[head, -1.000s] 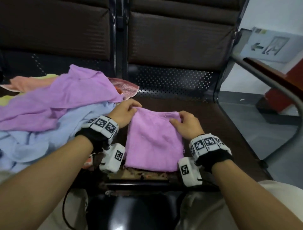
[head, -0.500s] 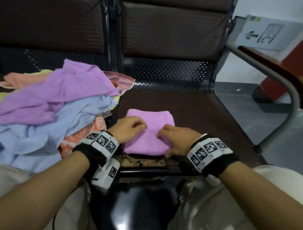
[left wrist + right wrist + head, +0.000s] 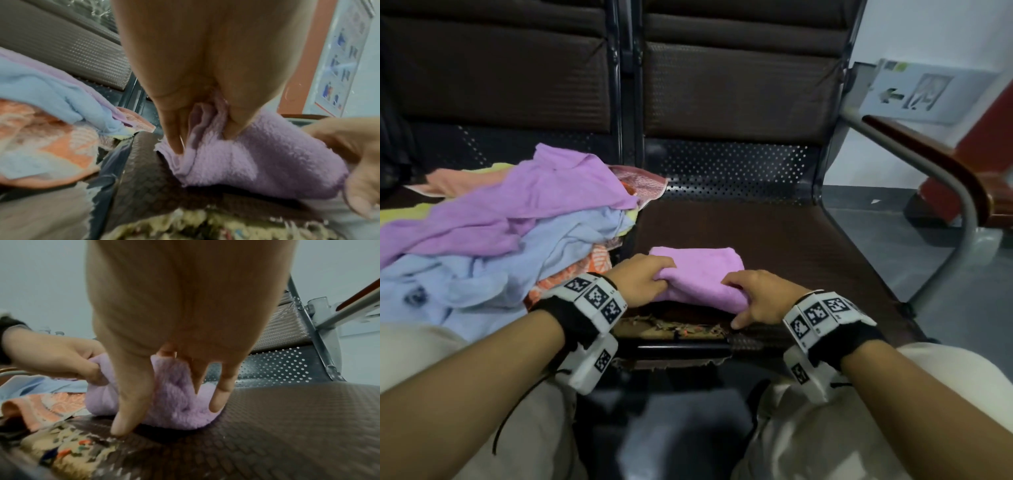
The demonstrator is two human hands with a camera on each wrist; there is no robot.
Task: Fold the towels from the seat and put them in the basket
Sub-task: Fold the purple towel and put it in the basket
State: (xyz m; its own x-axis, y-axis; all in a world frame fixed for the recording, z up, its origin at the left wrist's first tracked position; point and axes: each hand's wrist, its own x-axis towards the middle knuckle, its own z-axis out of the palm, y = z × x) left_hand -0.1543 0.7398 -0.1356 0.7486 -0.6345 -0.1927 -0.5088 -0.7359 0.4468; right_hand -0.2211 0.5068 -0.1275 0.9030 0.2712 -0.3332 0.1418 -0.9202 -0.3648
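A folded pink-lilac towel (image 3: 702, 274) lies near the front edge of the brown seat (image 3: 791, 246). My left hand (image 3: 643, 281) pinches its left end, thumb and fingers curled into the folds (image 3: 205, 123). My right hand (image 3: 756, 298) grips its right end, fingers wrapped over the cloth (image 3: 180, 386) and thumb down by the seat. A pile of unfolded towels (image 3: 500, 233), lilac, light blue, orange and yellow, covers the seat to the left. No basket is in view.
The seat's front edge is torn, with frayed padding (image 3: 674, 330) showing. A metal armrest (image 3: 945, 185) curves along the right side. Backrests (image 3: 739, 85) stand behind. My knees in light trousers sit close under the seat edge.
The pink towel went from a flat rectangle to a small thick bundle, folded toward me. Both hands moved from its far corners to gripping its two ends.
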